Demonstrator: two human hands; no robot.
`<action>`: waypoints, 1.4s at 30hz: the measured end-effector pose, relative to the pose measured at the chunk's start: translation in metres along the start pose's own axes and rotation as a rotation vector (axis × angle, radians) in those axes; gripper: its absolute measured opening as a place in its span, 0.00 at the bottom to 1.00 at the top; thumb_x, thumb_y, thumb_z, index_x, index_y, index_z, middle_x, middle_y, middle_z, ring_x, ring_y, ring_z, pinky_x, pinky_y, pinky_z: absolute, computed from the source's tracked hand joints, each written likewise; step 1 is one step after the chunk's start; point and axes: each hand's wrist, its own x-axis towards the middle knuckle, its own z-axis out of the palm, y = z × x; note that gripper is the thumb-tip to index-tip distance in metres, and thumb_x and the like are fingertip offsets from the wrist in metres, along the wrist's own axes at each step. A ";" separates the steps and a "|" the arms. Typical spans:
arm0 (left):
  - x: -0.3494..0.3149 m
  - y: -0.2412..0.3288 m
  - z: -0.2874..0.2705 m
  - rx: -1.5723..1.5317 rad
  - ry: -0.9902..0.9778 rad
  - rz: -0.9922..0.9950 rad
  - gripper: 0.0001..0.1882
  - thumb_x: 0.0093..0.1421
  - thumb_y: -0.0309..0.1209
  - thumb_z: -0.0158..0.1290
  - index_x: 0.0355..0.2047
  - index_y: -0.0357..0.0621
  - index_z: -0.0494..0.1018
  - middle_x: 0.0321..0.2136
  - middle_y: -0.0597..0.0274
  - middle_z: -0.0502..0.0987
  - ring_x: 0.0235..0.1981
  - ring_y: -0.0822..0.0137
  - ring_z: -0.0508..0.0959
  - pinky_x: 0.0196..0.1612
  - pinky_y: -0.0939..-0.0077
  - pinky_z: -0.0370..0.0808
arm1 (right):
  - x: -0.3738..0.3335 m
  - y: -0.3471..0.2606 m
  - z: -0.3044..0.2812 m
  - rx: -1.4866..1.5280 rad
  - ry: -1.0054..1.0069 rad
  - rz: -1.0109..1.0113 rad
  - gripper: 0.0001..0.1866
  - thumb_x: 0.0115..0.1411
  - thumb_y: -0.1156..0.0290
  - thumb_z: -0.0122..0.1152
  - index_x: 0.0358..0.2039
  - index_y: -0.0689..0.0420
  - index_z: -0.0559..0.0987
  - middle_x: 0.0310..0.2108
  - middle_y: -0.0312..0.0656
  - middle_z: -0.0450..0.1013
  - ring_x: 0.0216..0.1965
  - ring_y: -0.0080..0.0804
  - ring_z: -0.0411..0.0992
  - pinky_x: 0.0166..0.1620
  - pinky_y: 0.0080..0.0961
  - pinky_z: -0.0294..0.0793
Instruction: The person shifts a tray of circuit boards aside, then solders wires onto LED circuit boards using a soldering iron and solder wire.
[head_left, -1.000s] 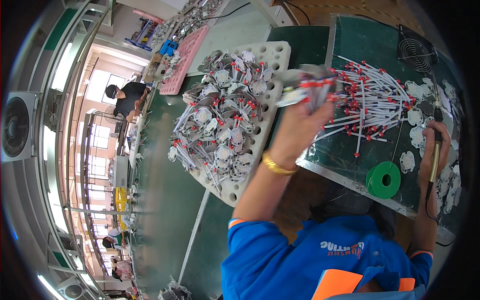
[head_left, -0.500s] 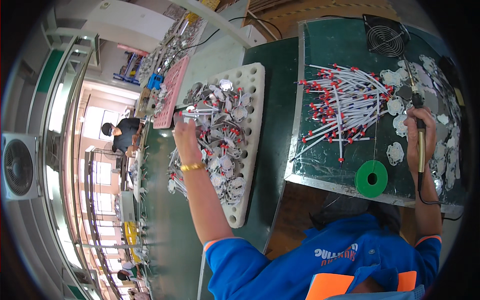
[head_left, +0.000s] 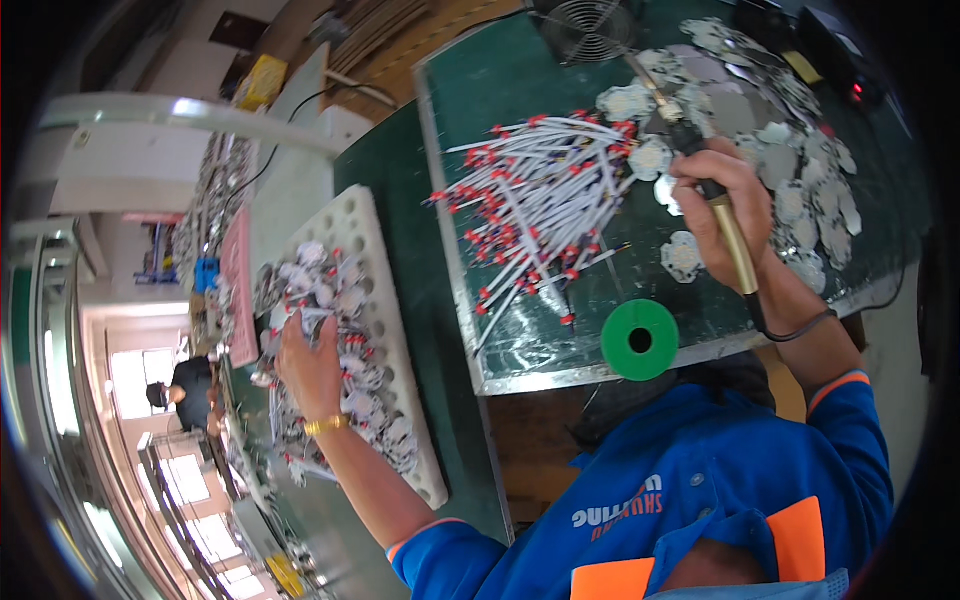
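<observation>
My right hand (head_left: 728,205) is closed around a soldering iron (head_left: 737,245) with a black grip and a brass-coloured handle. Its metal tip points up toward the fan, above the white round boards (head_left: 652,158). My left hand (head_left: 310,368), with a gold band at the wrist, reaches over a heap of boards with wires (head_left: 375,400) on a white perforated foam tray (head_left: 420,440). Thumb and fingers stand apart there, next to a pale board; their tips are partly lost among the parts. Between the hands lies a pile of white tubes with red ends (head_left: 560,190).
A green spool (head_left: 610,340) stands at the near edge of the right table (head_left: 530,370). Black fan (head_left: 590,30) at the far edge; more boards and grey discs (head_left: 745,112) lie at right. A pink tray (head_left: 238,290) stands beyond the foam tray. A co-worker (head_left: 190,392) is at far left.
The whole view has swung, so the tables sit further left. My left hand has gone from the heap's far-left edge onto the parts, its fingers wider apart. My right hand still grips the soldering iron.
</observation>
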 end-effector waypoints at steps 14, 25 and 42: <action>0.000 0.214 0.036 -0.551 0.088 0.367 0.10 0.51 0.33 0.55 0.31 0.41 0.74 0.23 0.59 0.77 0.28 0.56 0.76 0.34 0.64 0.69 | -0.010 0.004 -0.008 0.064 0.014 0.141 0.12 0.53 0.74 0.58 0.40 0.60 0.71 0.21 0.38 0.71 0.21 0.28 0.70 0.25 0.22 0.69; 0.020 0.239 0.059 -0.435 -0.109 0.266 0.18 0.48 0.44 0.57 0.34 0.46 0.74 0.22 0.58 0.78 0.27 0.56 0.77 0.33 0.64 0.71 | 0.004 0.005 -0.014 0.014 0.010 0.031 0.16 0.44 0.80 0.64 0.35 0.60 0.71 0.27 0.43 0.74 0.22 0.34 0.73 0.24 0.25 0.70; 0.018 0.232 0.069 -0.698 -0.124 0.174 0.15 0.49 0.35 0.57 0.34 0.41 0.70 0.27 0.55 0.76 0.27 0.59 0.76 0.33 0.65 0.71 | -0.040 -0.011 -0.046 -0.310 -0.830 0.058 0.20 0.43 0.64 0.65 0.32 0.53 0.63 0.21 0.39 0.61 0.28 0.38 0.65 0.32 0.32 0.63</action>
